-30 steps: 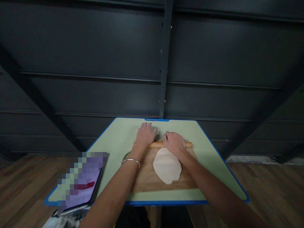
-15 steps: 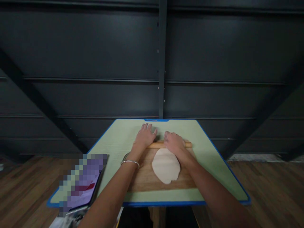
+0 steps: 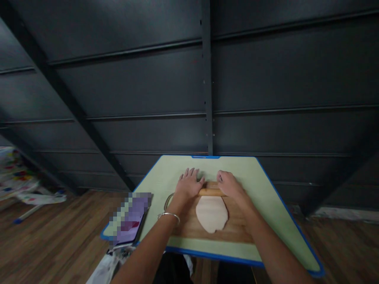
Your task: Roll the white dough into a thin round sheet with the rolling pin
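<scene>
A wooden rolling pin (image 3: 211, 192) lies across the far end of a flat, pale sheet of dough (image 3: 211, 215). The dough rests on a wooden board (image 3: 239, 225) and has a ragged near edge. My left hand (image 3: 190, 183) is at the pin's left end, palm down, its fingers stretched out and spread beyond it. Over the pin's right part, my right hand (image 3: 229, 184) is closed with its fingers curled, hiding that end. A silver bangle (image 3: 168, 215) circles my left wrist.
The board sits on a pale green table (image 3: 281, 236) with a blue rim. A phone or tablet (image 3: 132, 223), partly pixelated, lies at the table's left edge, with a white crumpled item (image 3: 112, 260) below it. A dark panelled wall (image 3: 148, 86) stands behind.
The view has turned left and tilted, showing a colourful cloth-covered object at far left. Both hands and the rolling pin have come slightly nearer to me over the dough.
</scene>
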The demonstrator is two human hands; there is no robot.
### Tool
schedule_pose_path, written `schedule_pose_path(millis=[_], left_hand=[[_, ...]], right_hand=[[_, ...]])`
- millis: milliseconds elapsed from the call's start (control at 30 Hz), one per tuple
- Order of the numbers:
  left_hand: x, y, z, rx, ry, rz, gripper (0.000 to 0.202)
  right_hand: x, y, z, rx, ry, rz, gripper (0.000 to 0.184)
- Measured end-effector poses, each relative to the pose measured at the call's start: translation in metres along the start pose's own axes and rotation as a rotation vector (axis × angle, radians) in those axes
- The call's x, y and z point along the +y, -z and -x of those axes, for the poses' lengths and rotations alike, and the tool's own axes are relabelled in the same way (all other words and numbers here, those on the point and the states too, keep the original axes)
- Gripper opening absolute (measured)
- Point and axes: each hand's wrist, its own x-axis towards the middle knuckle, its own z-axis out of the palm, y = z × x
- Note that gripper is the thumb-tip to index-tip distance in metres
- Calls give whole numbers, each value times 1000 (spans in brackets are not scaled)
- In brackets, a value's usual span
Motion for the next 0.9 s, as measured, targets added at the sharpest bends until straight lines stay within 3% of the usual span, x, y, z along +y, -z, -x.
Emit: schedule_pose_path(millis=[133,367,533,667,900], left_hand=[[5,4,15,8,4,-55,56],[12,6,38,80,-7,-88,57],[13,9,43,114,-57,-37,53],[12,9,43,113,-89,4,52],[12,11,56,121,-160,54,53]], right_hand=[[7,1,-3,27,-106,-24,28],[-5,-17,15,159,-124,171,41],[-12,-21,30,136,-138,224,52],[-17,-18,40,150,-186,282,53],[-22,-17,57,161,-123,451,44]])
